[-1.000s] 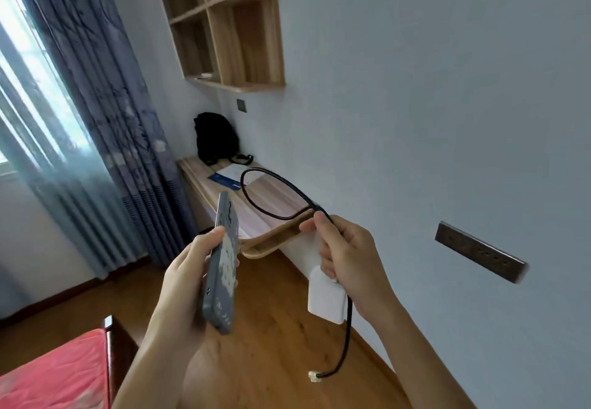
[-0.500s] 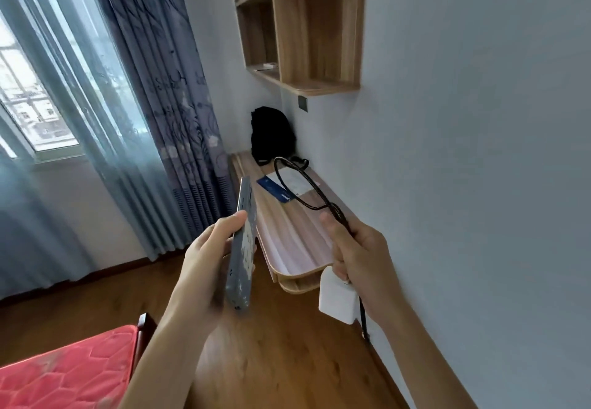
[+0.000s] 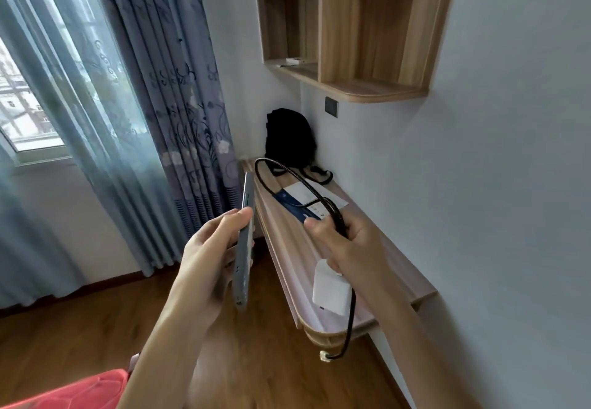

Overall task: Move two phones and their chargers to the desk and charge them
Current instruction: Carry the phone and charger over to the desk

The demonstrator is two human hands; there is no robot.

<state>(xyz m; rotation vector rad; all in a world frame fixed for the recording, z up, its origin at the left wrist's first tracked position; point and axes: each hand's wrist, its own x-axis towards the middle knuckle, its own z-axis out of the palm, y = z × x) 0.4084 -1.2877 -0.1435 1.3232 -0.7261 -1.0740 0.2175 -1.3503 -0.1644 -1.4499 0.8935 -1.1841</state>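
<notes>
The carrying step is in hand: one phone and one charger are at the desk point(image 3: 396, 268), neither set down yet. The left hand point(image 3: 208, 258) grips the phone point(image 3: 244, 248) edge-on just off the desk's front edge, thumb on its upper side and fingers curled behind it. The right hand point(image 3: 348, 242) hangs over the desk's near end, fingers closed round the white charger point(image 3: 329, 290) and its black cable point(image 3: 287, 178). The cable loops toward the desk's far end, its loose connector dangling below the near corner.

At that far end sit a black backpack point(image 3: 289, 135) and a blue-and-white booklet point(image 3: 303, 197). Above it is a dark wall plate point(image 3: 331, 107), probably a socket, though too small to be sure.

Next, I'd say, the phone should be laid flat on bare desk, then the charger brought to power. No second phone or charger is in view.
</notes>
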